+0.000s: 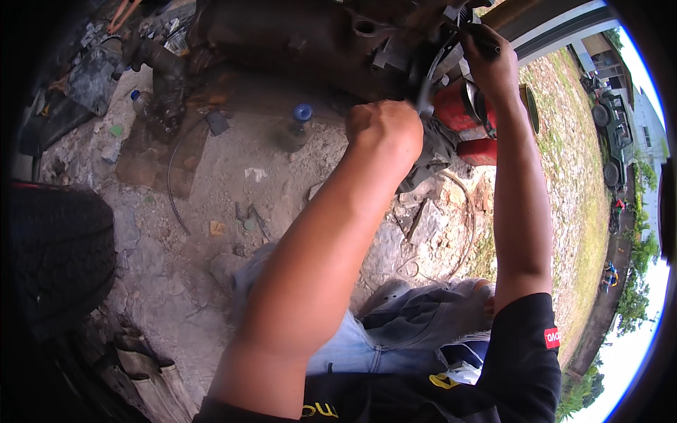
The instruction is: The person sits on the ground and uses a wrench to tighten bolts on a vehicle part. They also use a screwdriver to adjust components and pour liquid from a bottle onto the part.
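Note:
A large dark, greasy metal assembly (282,39) fills the top of the head view, with a ring-like part (441,56) at its right. My left hand (384,130) is closed against the underside near that ring, its fingertips hidden, so what it grips is unclear. Higher up at the right, my right hand (492,67) has its fingers wrapped round a dark slim tool (479,39) at the ring's edge. Red containers (458,109) and dark cloth (434,155) lie just beside and below my hands.
A bottle with a blue top (296,130), cardboard (144,169), cables (169,176) and rubble lie on the dirt. A black tire (60,250) stands at left. Parked vehicles (610,134) and small distant figures (610,275) appear on the right beyond grass.

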Tool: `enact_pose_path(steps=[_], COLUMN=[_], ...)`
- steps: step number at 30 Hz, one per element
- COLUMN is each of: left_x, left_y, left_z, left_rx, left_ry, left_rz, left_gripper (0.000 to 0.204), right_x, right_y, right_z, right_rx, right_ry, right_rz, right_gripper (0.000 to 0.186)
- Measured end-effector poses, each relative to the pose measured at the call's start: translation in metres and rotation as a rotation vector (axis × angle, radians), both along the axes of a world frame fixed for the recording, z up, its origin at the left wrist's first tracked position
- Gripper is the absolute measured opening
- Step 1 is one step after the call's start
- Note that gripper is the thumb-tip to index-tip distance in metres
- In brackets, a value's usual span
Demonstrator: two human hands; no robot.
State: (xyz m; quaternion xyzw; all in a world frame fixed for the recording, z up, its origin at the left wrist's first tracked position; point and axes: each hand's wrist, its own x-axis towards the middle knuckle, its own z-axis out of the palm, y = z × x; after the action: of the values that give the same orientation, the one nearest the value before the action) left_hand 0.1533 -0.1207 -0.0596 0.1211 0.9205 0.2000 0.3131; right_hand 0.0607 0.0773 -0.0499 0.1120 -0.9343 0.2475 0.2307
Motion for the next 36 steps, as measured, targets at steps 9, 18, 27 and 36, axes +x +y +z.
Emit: enact_pose_path(steps=[9, 18, 27, 36], left_x=[0.009, 0.023, 0.024, 0.006], left_y=[-0.002, -0.013, -0.005, -0.007], left_z=[0.017, 0.004, -0.003, 0.005], left_rx=[-0.051, -0.09, -0.107, -0.193], left_ry=[-0.018, 0.092, 0.096, 0.012], left_rz=[0.021, 0.037, 0.026, 0.071], left_gripper=[0.049, 0.058, 0.059, 0.059], right_x=[-0.002, 0.009, 0.033, 0.047], right_y=[0.008, 0.003, -0.004, -0.004], right_z=[-0.015, -0.007, -0.024, -0.024], right_rx=[-0.227, -0.215, -0.052, 0.062], right_ry=[-0.017, -0.025, 0.057, -0.208], right_rz=[-0.02, -0.05, 0.143, 0.146], right_gripper=[0.031, 0.036, 0.028, 0.031])
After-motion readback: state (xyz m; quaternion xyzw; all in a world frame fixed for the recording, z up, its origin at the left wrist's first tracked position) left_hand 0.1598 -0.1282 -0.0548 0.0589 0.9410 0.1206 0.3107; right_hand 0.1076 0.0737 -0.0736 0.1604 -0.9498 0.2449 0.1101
